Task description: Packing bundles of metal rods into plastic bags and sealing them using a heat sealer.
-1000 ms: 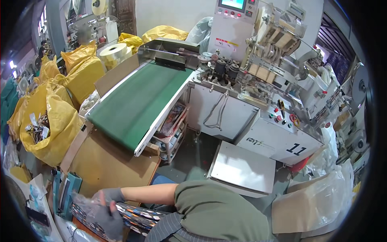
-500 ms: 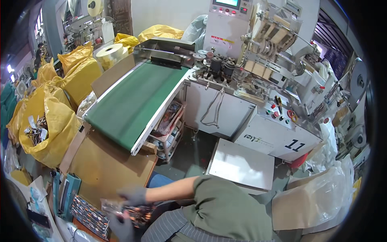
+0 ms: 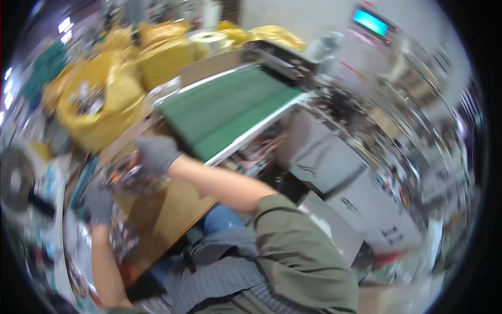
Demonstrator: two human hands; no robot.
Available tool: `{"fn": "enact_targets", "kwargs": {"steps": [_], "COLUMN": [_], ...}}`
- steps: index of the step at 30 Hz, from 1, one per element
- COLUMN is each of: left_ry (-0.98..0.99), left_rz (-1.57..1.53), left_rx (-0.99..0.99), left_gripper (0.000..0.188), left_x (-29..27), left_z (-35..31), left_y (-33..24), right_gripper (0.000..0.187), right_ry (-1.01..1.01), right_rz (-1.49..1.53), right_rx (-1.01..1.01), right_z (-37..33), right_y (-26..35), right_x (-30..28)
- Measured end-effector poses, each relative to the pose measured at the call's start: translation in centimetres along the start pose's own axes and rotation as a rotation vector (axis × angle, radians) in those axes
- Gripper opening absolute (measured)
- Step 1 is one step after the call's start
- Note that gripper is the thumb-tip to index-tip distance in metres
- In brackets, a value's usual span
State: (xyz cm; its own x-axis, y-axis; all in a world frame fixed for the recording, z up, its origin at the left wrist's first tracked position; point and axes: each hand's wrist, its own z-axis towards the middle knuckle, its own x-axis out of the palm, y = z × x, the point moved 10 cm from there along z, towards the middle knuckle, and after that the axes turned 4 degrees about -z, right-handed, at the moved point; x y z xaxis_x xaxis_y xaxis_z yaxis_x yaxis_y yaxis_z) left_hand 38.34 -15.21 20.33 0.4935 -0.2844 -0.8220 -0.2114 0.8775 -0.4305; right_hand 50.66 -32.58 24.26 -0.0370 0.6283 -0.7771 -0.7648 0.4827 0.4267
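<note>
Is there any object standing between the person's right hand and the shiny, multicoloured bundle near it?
Nothing visible stands between them: the gloved right hand is right against the bundle, over the brown table. The left hand is close to the bundle's other end; blur hides whether it touches.

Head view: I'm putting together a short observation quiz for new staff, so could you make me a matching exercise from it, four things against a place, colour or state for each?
Things
1. Conveyor belt
2. Screen
3. Large open bag
4. Shiny, colourful bundle

Places, colours and states
A. Lit blue
B. Between the gloved left hand and the gloved right hand
C. Green
D. Yellow

Right pairs: 1-C, 2-A, 3-D, 4-B
</note>
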Motion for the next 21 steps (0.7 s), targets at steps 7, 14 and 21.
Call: {"fn": "enact_targets", "kwargs": {"steps": [7,14,21], "left_ry": [-0.029,0.225,-0.187], "left_rz": [-0.393,-0.729,-0.885], "left_rx": [0.035,-0.255,-0.132], "left_gripper": [0.028,0.026,0.039], "left_x": [-4.3,-4.9,-11.7], "left_z": [-0.3,-3.2,-3.3], "left_y": [-5.4,-5.3,-3.7], "right_gripper": [0.014,0.027,0.023], "right_ry": [0.293,0.101,0.138], "right_rz": [0.373,0.454,0.372], "right_rx": [0.025,-0.261,-0.591], "right_z": [0.1,0.5,-0.9], "right_y": [-3.1,5.4,10.9], "right_x": [-0.6,-5.4,1.0]}}
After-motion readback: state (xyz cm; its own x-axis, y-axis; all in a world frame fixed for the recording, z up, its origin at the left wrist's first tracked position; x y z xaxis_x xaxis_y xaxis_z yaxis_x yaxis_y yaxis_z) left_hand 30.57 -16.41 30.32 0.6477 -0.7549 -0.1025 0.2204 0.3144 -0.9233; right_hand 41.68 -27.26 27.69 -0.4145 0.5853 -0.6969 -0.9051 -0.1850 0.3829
